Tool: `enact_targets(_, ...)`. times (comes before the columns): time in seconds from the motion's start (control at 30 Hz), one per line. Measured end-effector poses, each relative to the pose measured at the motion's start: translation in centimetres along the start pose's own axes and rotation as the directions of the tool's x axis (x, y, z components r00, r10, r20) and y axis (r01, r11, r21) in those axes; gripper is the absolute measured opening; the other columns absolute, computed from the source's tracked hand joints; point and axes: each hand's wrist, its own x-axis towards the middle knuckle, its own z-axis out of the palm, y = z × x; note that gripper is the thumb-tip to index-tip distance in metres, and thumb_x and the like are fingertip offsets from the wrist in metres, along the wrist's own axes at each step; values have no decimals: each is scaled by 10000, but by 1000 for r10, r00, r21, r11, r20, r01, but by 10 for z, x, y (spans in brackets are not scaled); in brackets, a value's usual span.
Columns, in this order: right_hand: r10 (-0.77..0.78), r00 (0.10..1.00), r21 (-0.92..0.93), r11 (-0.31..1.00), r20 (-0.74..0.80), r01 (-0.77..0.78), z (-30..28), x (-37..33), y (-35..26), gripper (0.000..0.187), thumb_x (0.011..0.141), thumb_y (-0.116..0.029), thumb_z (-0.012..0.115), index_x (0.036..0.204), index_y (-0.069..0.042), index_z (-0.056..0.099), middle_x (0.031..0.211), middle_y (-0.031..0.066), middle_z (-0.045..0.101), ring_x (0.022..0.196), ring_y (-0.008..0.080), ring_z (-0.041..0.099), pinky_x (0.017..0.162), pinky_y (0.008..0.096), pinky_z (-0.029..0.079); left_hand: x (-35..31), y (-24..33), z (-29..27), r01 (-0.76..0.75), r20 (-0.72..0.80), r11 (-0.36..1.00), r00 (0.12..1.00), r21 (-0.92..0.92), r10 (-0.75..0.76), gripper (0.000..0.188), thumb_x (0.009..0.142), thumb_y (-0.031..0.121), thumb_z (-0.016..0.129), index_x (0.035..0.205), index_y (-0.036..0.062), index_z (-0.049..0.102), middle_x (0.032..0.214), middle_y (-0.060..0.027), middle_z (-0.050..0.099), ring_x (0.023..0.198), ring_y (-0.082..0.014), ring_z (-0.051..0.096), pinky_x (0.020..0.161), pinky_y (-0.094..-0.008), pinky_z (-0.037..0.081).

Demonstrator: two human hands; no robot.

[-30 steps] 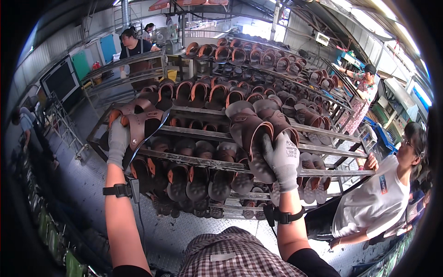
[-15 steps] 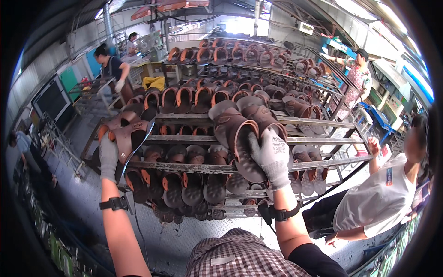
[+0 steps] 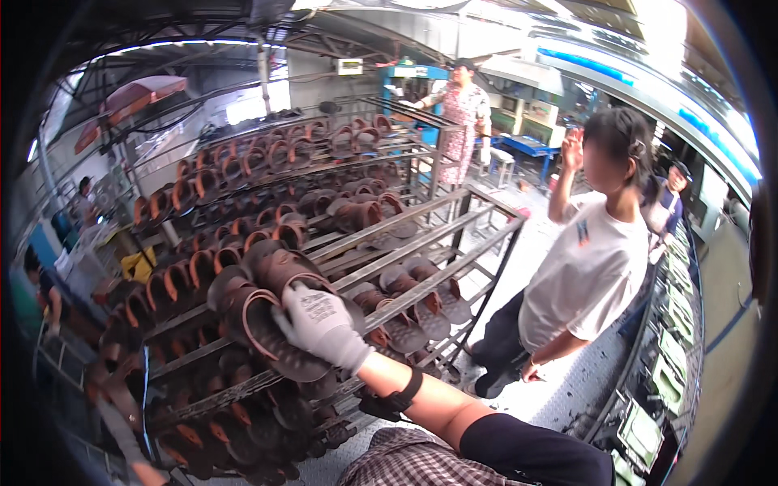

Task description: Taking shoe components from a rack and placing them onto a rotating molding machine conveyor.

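My right hand [image 3: 320, 324], in a white and grey knit glove, grips a pair of brown sandals [image 3: 231, 293] with wide straps and orange-tan lining. Its thumb is in one opening and its fingers lie over the other shoe. The pair is tilted, soles toward me, above the bars of a metal rack [image 3: 442, 275]. At the lower left edge, dim and partly cut off, my gloved left hand [image 3: 117, 425] is closed at another brown sandal pair [image 3: 113, 381]. The fingers there are mostly hidden. A thin pale-blue strip [image 3: 146, 397] hangs beside that pair.
Rows of similar sandals [image 3: 413, 304] fill the rack's tiers. Close on the right stands a person in a white shirt [image 3: 583, 267], one hand raised. A line of green moulds [image 3: 640, 429] runs along the right. Another person in a patterned apron [image 3: 458, 121] is farther back.
My view has swung to the right, so the rack and both hands appear farther left. Both hands stay at their sandals. The person in white now shows more fully.
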Motion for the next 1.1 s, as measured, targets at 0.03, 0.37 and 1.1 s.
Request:
enact_targets(0.03,11,1000,20,1000,23,-11,0,0,0,324,1016,-342,603,1093,-28,618,1018,242,691,846,427,716,756,537,569,2,5,3,-2,-6,1000,1000,19,2,381,1128,196,461,1378,-71,567,1335,-140,642,1201,-202,582,1071,-347,457)
enact_targets(0.37,-63,996,-68,996,-62,59,3,-1,0,313,999,-344,622,986,-33,651,970,211,692,847,385,727,722,481,586,-19,16,-16,-50,-29,983,998,179,56,357,1113,165,483,1374,-62,572,1358,-191,655,1217,-238,611,1071,-370,465)
enact_targets(1.1,21,998,-211,977,-54,-32,0,-6,-7,429,1038,-449,642,936,-33,622,886,247,657,812,470,662,713,532,507,-98,156,-28,-73,-145,949,982,308,123,299,1018,280,552,1180,82,707,1113,-265,729,1089,-481,688,900,-528,553)
